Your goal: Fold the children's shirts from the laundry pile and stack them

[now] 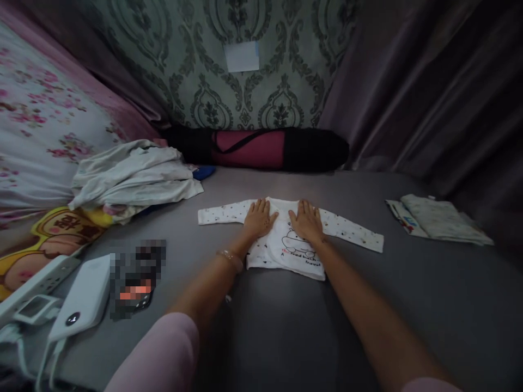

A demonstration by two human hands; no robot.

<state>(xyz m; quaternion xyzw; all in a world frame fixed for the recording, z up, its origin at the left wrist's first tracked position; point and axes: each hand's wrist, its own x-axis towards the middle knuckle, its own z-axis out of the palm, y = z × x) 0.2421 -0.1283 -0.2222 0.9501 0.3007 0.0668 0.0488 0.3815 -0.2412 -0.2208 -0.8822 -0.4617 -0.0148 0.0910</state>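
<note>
A smooth grey bed [408, 305] carries a small white, soft cotton baby shirt [292, 247], spread flat with its speckled sleeves out. The left hand [259, 219] and the right hand [307, 221] lie open, palms pressed on its chest, grasping nothing.

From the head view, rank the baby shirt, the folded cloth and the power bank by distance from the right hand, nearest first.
1. The baby shirt: under the right hand, touching.
2. The folded cloth: off to the right.
3. The power bank: far left, near the camera.
</note>
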